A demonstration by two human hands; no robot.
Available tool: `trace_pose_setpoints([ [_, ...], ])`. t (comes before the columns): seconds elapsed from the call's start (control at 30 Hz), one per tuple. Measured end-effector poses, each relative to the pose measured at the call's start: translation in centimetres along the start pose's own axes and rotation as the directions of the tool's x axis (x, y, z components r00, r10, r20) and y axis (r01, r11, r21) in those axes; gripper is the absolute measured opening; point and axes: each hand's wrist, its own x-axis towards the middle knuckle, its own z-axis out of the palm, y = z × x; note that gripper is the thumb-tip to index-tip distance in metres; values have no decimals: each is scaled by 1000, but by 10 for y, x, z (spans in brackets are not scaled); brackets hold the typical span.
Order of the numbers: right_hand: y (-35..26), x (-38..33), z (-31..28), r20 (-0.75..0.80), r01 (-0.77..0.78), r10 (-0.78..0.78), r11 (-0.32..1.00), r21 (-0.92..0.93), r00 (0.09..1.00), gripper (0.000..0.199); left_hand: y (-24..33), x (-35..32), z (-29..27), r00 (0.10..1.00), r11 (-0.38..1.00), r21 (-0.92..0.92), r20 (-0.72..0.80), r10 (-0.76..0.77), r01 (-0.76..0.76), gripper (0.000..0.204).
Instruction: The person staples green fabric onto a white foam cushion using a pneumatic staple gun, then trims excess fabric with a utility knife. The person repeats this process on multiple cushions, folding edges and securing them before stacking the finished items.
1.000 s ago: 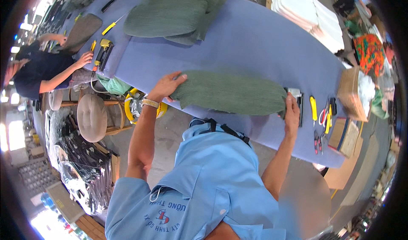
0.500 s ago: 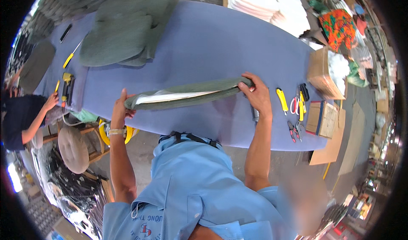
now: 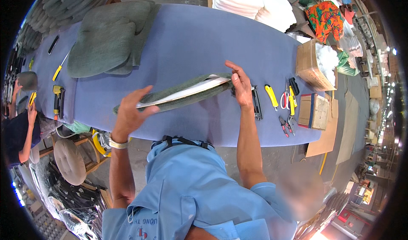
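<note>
A flat, dark green fabric cushion (image 3: 187,94) stands on its edge across the blue-covered table, white filling showing along its open slit. My left hand (image 3: 131,113) is at the cushion's left end, fingers and thumb spread apart and partly covering it. At the opposite end, my right hand (image 3: 242,88) is held upright with stretched fingers, its palm side touching or very close to the fabric. Neither hand is closed round the cushion.
Green cushion covers (image 3: 102,40) lie piled at the far left. A yellow-black staple gun (image 3: 58,102) is on the left. To the right are a yellow cutter (image 3: 270,96), scissors (image 3: 284,99), pliers (image 3: 285,126) and a cardboard box (image 3: 308,65) of white stuffing. A co-worker (image 3: 21,131) stands leftward.
My left hand has let go of the cushion's left end and spread, moving inward. My right hand has loosened and straightened its fingers. The cushion tilts more, its right end farther away.
</note>
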Motion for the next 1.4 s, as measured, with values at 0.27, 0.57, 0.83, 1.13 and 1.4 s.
trace_pose_setpoints([
  [0.27, 8, -16, -13, 126, -81, 80, 997, 3, 989, 64, 35, 21, 50, 1000, 976, 219, 12, 17, -19, 52],
  [0.57, -2, -9, -8, 75, -207, 225, 958, -197, 971, 32, 36, 17, 50, 999, 981, 195, 33, -4, -2, 42],
  [0.83, 0, -6, -11, 72, -264, 287, 937, -230, 955, 20, 35, 21, 51, 987, 973, 224, 137, -86, 54, 33],
  [1.13, -4, -9, -6, 47, -324, 343, 917, -232, 938, 16, 52, 43, 48, 940, 983, 169, 319, -118, 66, 55],
  [1.4, 20, -12, -19, 88, -307, 311, 950, -54, 946, 17, 95, 100, 126, 949, 997, -58, 309, 69, -53, 52],
])
